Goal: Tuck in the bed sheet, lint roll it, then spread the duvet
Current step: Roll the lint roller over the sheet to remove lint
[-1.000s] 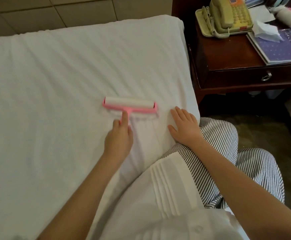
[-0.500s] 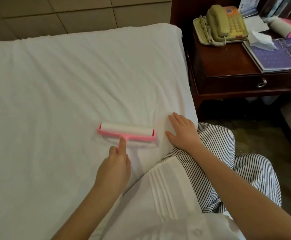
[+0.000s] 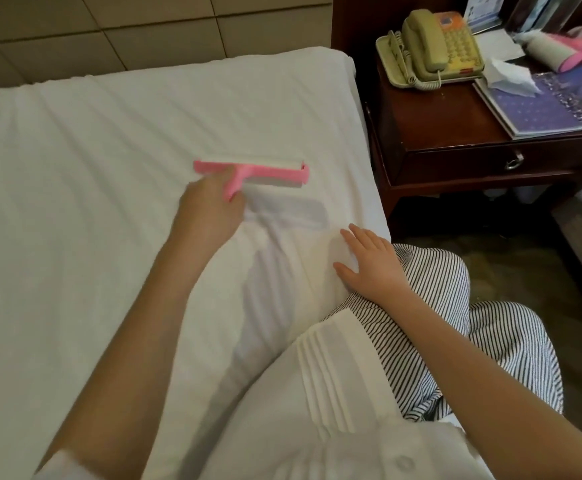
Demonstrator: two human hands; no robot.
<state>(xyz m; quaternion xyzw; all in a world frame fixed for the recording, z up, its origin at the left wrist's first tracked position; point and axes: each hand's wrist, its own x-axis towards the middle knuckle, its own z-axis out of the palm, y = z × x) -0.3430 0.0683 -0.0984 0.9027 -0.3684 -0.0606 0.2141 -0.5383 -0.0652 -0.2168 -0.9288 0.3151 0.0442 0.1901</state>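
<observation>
nearest, the right hand point(image 3: 374, 268) lies flat with straight fingers on the white cotton bed sheet point(image 3: 92, 185) by the mattress edge, pinning the soft, easily rucked cloth. further out, the left hand point(image 3: 210, 209) is wrapped round the short handle of the pink plastic lint roller point(image 3: 265, 169) with its white sticky drum. it looks light and stiff, best taken by that handle, never the tacky paper. the drum's long axis runs left to right across the bed, handle pointing back at the person; a shadow below suggests it hovers just off the sheet. beyond stands the dark wooden nightstand point(image 3: 438, 133) with a beige corded telephone point(image 3: 428, 43).
</observation>
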